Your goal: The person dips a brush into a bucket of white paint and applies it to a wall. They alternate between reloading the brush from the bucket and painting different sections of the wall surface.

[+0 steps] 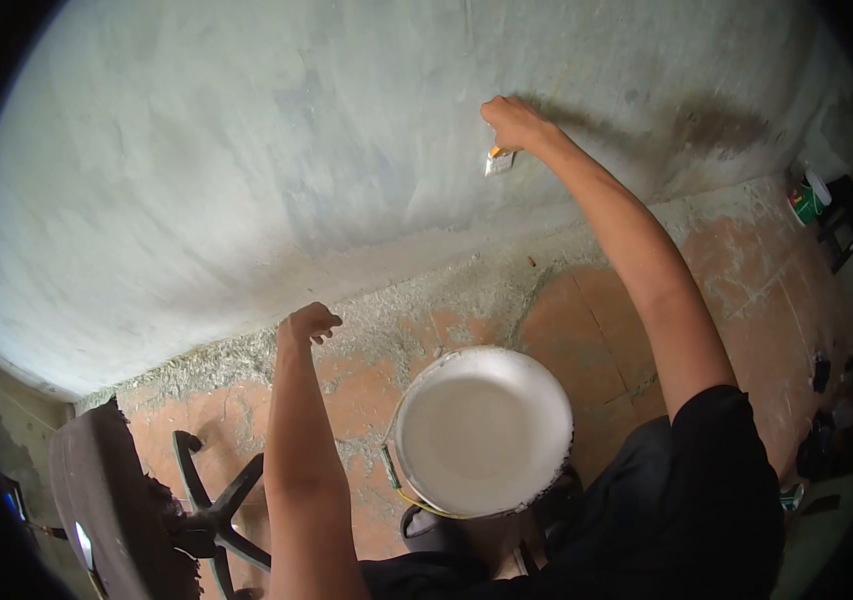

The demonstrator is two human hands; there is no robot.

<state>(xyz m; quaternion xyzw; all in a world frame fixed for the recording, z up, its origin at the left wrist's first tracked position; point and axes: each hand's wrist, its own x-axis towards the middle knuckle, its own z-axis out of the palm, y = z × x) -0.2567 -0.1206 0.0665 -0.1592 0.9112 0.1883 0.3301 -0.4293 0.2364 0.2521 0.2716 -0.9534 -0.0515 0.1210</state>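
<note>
My right hand (515, 124) is closed around a paintbrush (499, 162) with a bit of yellow near the grip and whitish bristles hanging down close against the wall (367, 130). Most of the brush handle is hidden inside my fingers. Lower and to the left, my left hand (312, 322) hangs loosely curled in front of the wall's foot, with nothing in it. Between my arms stands a round white bucket (559, 440) of pale liquid (477, 428). Its wire handle with a green grip (390, 466) rests down its left side.
An office chair (97, 490) with a worn back lies or leans at the lower left, its wheeled base beside my left arm. Scraped flakes (237, 360) litter the tiled floor (577, 320) along the wall. A green-and-white tub (807, 200) stands at far right.
</note>
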